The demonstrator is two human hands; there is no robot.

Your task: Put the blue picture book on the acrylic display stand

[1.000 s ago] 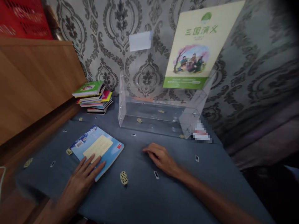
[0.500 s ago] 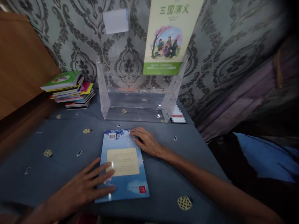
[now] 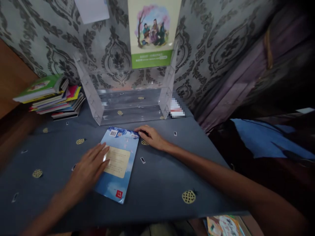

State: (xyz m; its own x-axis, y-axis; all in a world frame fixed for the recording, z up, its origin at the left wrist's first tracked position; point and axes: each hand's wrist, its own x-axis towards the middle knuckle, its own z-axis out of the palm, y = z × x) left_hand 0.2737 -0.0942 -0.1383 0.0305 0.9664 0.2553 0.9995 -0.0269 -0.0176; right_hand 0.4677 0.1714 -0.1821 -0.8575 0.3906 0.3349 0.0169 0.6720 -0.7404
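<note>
A blue book point(image 3: 117, 183) lies on the tablecloth with its back cover up, showing a barcode and a cream text panel, and it is turned at a slant. My left hand point(image 3: 90, 165) rests across its left side, fingers stretched out flat on the cover. At the top right corner, my right hand point(image 3: 153, 137) grips the edge between thumb and fingers. Behind the book stands a clear acrylic rack point(image 3: 130, 106) with stepped tiers. On its top tier a pale green-and-cream book point(image 3: 155, 32) stands upright, its upper part cut off by the frame.
A stack of books point(image 3: 57, 96) sits at the back left, near a wooden panel point(image 3: 12, 78). Right of the rack is a blurred-out white object point(image 3: 176, 109). More books point(image 3: 226, 226) show below the table's front edge. Dark cloth and a blue fabric point(image 3: 258, 139) lie to the right.
The blue book has turned clockwise, its lower end now nearer the left. My left hand has moved up along its side. The view has shifted right and down.
</note>
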